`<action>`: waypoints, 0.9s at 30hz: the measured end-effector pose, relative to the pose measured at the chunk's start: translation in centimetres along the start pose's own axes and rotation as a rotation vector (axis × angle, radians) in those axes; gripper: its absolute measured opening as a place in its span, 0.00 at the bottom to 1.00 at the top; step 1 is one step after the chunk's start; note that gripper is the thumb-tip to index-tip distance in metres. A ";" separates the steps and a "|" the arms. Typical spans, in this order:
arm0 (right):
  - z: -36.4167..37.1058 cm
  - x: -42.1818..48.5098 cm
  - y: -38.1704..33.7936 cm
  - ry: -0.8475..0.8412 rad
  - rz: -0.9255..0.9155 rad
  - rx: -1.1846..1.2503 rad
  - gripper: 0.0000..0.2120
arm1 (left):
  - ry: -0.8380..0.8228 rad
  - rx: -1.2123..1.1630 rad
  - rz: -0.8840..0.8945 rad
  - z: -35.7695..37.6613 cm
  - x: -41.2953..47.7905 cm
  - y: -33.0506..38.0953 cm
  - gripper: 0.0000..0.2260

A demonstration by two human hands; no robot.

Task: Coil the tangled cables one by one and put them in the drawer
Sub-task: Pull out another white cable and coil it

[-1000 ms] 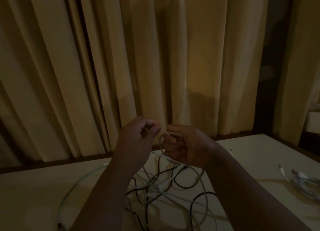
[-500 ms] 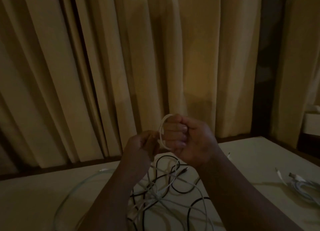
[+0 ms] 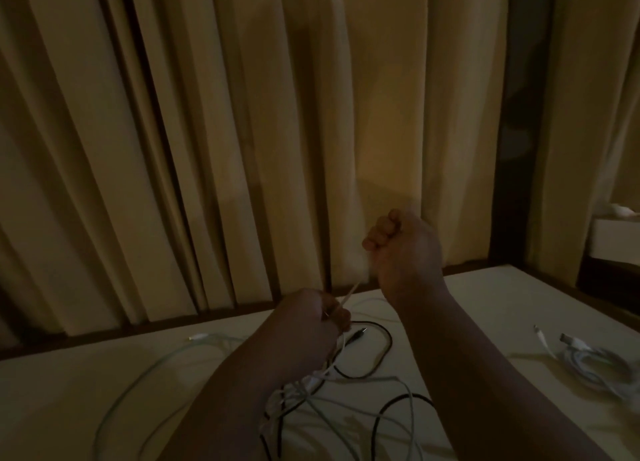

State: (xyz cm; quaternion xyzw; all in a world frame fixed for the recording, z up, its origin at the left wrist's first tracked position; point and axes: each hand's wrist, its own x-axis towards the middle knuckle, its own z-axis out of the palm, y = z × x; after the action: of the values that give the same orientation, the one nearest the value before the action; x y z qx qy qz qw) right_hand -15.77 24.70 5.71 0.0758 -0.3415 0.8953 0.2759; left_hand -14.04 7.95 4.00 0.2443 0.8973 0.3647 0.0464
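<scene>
Both hands grip one white cable [image 3: 347,298], taut between them: the right hand [image 3: 405,252], a raised fist, closes round its blurred upper part; the left hand [image 3: 308,322] pinches it lower, above the tangle [image 3: 322,391] on the table [image 3: 502,304].

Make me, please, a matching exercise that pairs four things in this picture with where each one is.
Things:
1. right hand
2. left hand
3. black cable
4. white bundle

Places:
A. apart, at the right side of the table
B. raised before the curtain, fist round the cable's upper end
C. low, gripping the taut white cable
D. looped on the table between the forearms

Pairs: 1-B, 2-C, 3-D, 4-A
</scene>
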 end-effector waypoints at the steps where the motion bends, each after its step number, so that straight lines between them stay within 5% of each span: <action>1: -0.1 0.0 0.5 -0.026 -0.058 -0.153 0.17 | 0.010 0.064 0.002 -0.2 0.0 -0.1 0.12; 7: -0.5 -1.0 1.8 -0.336 -0.296 -1.213 0.15 | 0.156 0.365 0.076 -2.1 0.1 -0.8 0.14; 13: -0.2 -1.3 2.6 -0.620 0.076 -1.601 0.13 | 0.281 0.370 0.238 -3.5 0.5 -2.3 0.09; 20: -1.4 -1.4 0.8 -0.870 0.721 -0.683 0.19 | 0.397 0.182 0.406 -3.6 0.5 -2.5 0.04; 27: -0.7 -1.2 1.5 -0.956 0.916 -0.023 0.12 | 0.422 -0.261 0.448 -1.7 0.9 -2.4 0.10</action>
State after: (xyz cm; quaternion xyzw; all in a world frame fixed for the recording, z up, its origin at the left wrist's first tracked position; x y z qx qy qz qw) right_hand -15.54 23.67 3.96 0.3091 -0.4334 0.7862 -0.3139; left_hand -16.22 5.87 3.70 0.3465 0.7570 0.5201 -0.1908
